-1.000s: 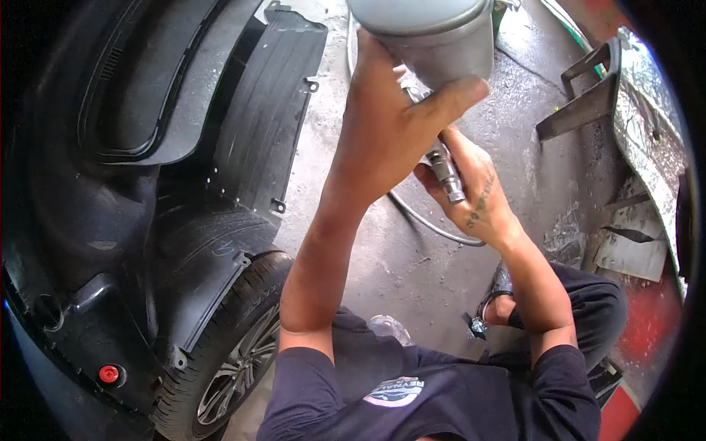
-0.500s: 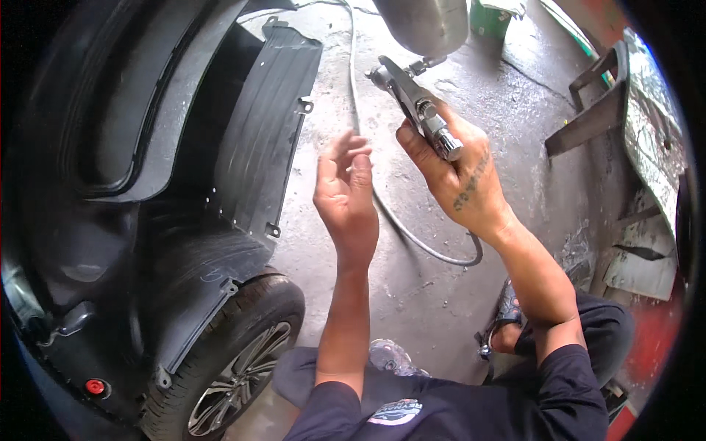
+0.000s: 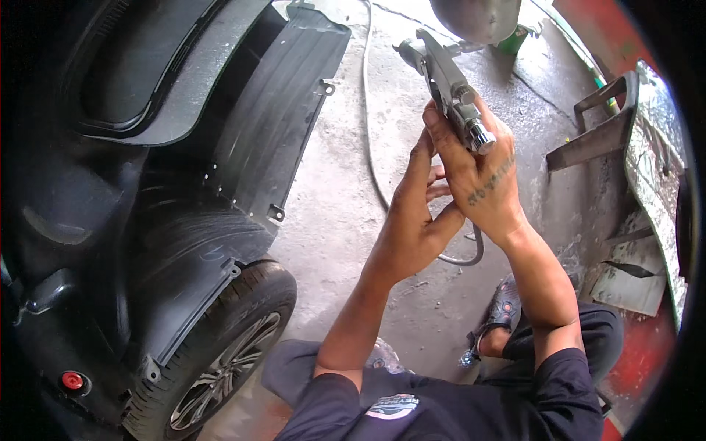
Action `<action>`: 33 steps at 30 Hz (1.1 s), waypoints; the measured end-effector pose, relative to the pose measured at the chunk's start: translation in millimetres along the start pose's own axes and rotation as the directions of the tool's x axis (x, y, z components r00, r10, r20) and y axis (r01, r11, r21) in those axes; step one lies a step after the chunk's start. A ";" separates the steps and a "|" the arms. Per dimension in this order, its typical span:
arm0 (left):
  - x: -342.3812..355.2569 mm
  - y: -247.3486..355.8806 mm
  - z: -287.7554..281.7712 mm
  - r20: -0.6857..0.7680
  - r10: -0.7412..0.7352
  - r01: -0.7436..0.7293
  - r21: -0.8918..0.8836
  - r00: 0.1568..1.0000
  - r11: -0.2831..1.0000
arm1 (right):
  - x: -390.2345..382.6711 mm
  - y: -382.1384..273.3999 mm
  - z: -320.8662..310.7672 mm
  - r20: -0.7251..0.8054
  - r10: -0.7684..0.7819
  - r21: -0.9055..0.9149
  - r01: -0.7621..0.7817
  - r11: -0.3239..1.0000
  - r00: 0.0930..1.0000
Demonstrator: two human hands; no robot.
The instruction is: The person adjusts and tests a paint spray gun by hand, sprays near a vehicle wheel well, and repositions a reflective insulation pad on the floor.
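Spray gun (image 3: 450, 77), metal, held up over concrete floor (image 3: 331, 213)

Right hand (image 3: 485, 180): gripping the gun closely, thumb lying along its side; this hold is presumably bearing most of the weight. Left hand (image 3: 415, 224): half open, fingers bent, thumb resting against the right hand, probably for steadying; whether it is also taking hold of the hidden handle, one cannot tell. Cup (image 3: 482, 18), metal: sitting beyond the gun's body, its upper part running out of view. Adjusting knobs (image 3: 482, 140): facing back over the right hand, seemingly lying handy to the thumb. Hose (image 3: 369, 132), grey: looping over the floor and passing behind the hands; its joint with the gun is not showing. Dark vehicle bodywork (image 3: 73, 198) and wheel (image 3: 228, 360): standing at left, well apart, leaving both arms room.
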State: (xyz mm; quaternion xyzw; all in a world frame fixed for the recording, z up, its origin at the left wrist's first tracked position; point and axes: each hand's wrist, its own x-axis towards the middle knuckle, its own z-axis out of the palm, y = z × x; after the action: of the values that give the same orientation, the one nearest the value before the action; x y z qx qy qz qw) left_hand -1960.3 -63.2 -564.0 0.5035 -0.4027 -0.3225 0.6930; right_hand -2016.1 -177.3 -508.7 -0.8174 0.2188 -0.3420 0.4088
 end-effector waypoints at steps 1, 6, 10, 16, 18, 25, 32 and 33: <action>-0.5 9.4 1.5 -0.020 -0.017 0.017 0.028 1.000 0.999 | -1.4 -1.2 -1.2 -0.006 -0.017 -0.018 0.017 1.000 1.000; -0.6 20.2 -20.0 -0.099 -0.006 0.022 0.158 0.995 0.987 | -11.5 0.1 0.6 0.002 0.011 -0.035 -0.011 0.999 1.000; -4.1 17.7 -21.7 -0.080 -0.084 0.098 0.190 0.993 0.977 | -13.9 9.0 5.3 0.033 -0.034 -0.101 0.037 0.994 0.999; -8.4 23.8 -40.2 -0.361 0.018 0.075 0.243 0.933 0.967 | -7.3 19.7 28.4 -0.068 -0.205 -0.063 0.201 0.978 0.976; -7.6 22.4 -48.2 -0.369 0.018 0.072 0.229 0.929 0.971 | -8.6 15.6 29.8 -0.024 -0.130 -0.027 0.129 0.991 0.991; -5.8 -21.0 -15.4 -0.156 -0.278 0.195 -0.406 0.948 0.893 | -5.5 0.5 13.5 -0.016 0.166 0.142 -0.162 0.976 0.986; -9.4 -59.3 0.0 -0.032 -0.248 0.147 -0.732 0.968 0.665 | -5.1 3.6 7.7 -0.079 0.119 0.153 -0.106 0.983 0.990; -9.7 -65.8 1.0 -0.018 -0.233 0.142 -0.747 0.972 0.649 | -4.9 8.1 10.0 -0.092 0.058 0.144 -0.044 0.989 0.994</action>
State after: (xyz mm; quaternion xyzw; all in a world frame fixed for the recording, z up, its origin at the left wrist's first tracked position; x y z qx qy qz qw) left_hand -1968.4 -74.1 -629.1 0.2349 -0.1432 -0.4990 0.8218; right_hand -2012.7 -173.6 -521.5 -0.7631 0.2341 -0.3849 0.4634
